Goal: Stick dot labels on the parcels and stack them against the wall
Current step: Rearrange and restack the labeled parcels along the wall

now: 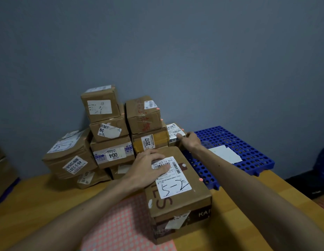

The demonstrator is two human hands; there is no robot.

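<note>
A brown cardboard parcel (177, 200) with a white shipping label and a pink dot label (200, 179) on its right top edge lies on the wooden table in front of me. My left hand (150, 164) rests flat on its top, fingers spread over the label. My right hand (191, 140) reaches far forward and grips a small parcel (173, 130) at the right end of the stack of parcels (110, 138) against the grey wall. Several stacked parcels carry pink dots on their corners. A sheet of pink dot labels (121, 227) lies under the near parcel.
A blue perforated plastic pallet (248, 142) lies to the right with white paper sheets (224, 153) on it. More cardboard stands at the left edge (3, 171). Dark items sit at the far right (316, 183). The wooden table (266, 205) extends right of the parcel.
</note>
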